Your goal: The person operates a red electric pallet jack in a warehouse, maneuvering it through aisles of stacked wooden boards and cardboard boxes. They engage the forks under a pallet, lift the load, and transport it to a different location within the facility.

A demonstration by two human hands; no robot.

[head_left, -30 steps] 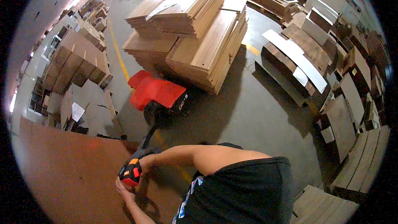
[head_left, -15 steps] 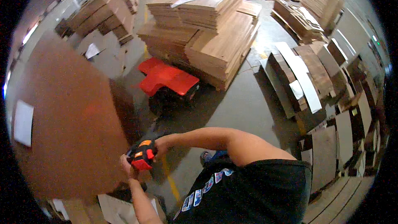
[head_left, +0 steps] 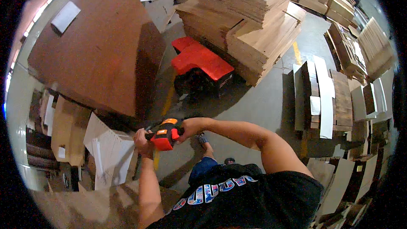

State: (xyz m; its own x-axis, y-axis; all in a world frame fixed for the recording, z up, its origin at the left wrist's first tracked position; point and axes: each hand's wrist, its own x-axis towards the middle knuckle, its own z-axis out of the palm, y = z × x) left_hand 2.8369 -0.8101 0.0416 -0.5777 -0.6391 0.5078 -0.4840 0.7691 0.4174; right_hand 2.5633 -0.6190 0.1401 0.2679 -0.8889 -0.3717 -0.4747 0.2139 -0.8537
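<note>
Both of my hands are wrapped round the control handle (head_left: 165,135) of a powered pallet jack, a black, red and orange tiller head in front of my body. My left hand (head_left: 143,143) is closed on its left grip, and my right hand (head_left: 191,129) is closed on the right one. Beyond it stands the pallet jack's red body (head_left: 204,60), with a dark base below. Its far side is right against a pallet load of wood-coloured boards (head_left: 263,44), stacked in tiers with a white paper on top. The forks are hidden.
Close on the left stands a large brown board stack (head_left: 101,46) bearing a white paper (head_left: 66,17). A white-topped board stack (head_left: 325,97) stands to the right, with more panels (head_left: 339,182) nearer. Pale boards (head_left: 108,148) lie at lower left. A yellow line (head_left: 167,101) marks the grey floor.
My view has turned left, so the pallet jack and board load sit farther right in the picture. The brown stack now appears higher, with boards showing below it. Both hands keep hold of the handle.
</note>
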